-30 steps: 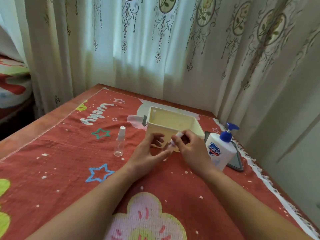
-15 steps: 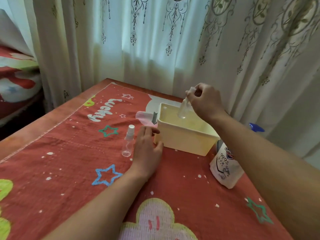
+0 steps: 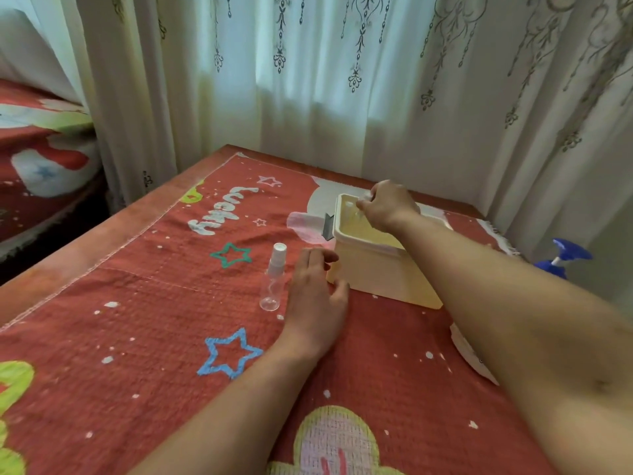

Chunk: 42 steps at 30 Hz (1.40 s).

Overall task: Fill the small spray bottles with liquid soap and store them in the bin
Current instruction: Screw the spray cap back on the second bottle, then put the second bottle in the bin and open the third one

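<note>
A cream plastic bin [image 3: 380,272] stands on the red patterned cloth. My right hand [image 3: 387,205] reaches into the bin's far left corner and pinches a small clear spray bottle [image 3: 359,209], mostly hidden by my fingers. A second small clear spray bottle [image 3: 273,277] with a white cap stands upright left of the bin. My left hand [image 3: 317,296] rests on the cloth between that bottle and the bin, fingers relaxed and holding nothing. The white liquid soap pump bottle [image 3: 561,260] with its blue pump sits at the right, largely behind my right forearm.
Patterned curtains [image 3: 308,80] hang close behind the table. The table edge [image 3: 85,241] runs along the left, with a bed [image 3: 37,159] beyond it. A dark flat object [image 3: 327,228] lies partly hidden behind the bin's left side.
My right hand has lowered the small bottle from above the bin down into its far left corner. My left hand has stayed beside the standing bottle.
</note>
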Available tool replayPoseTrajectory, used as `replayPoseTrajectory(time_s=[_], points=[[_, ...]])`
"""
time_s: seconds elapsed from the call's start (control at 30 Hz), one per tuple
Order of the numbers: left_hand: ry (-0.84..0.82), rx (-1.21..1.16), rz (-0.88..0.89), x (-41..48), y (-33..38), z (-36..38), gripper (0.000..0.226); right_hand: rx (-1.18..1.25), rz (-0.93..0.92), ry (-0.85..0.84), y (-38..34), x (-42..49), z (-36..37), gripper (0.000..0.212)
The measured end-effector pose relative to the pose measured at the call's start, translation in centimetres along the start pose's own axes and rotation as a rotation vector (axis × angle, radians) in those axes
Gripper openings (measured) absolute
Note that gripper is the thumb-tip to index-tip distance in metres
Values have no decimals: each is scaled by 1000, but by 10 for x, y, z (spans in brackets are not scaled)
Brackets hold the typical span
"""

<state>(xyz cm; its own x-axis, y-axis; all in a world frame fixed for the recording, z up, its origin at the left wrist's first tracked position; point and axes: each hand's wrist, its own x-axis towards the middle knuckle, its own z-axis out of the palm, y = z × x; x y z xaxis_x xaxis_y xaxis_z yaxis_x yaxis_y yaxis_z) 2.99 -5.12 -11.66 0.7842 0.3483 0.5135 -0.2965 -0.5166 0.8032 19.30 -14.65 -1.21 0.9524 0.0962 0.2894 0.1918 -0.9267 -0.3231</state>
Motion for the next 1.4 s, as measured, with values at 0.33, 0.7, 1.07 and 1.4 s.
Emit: replayPoseTrajectory(time_s=[0.33,0.7,1.07,1.4], points=[[10,-5,7,-1,1,-1,23,131,117,-132,0,3,11,30],[-7,-5,-7,0,0,-2,23,21,-25,111,-7,-23,-14,25],[-23,13,-20,-1,5,-6,16,96,-589,7,-56,-106,-23,21],[17,-2,-68,-8,3,-5,34,-156,-912,-55,-79,-136,-2,25]])
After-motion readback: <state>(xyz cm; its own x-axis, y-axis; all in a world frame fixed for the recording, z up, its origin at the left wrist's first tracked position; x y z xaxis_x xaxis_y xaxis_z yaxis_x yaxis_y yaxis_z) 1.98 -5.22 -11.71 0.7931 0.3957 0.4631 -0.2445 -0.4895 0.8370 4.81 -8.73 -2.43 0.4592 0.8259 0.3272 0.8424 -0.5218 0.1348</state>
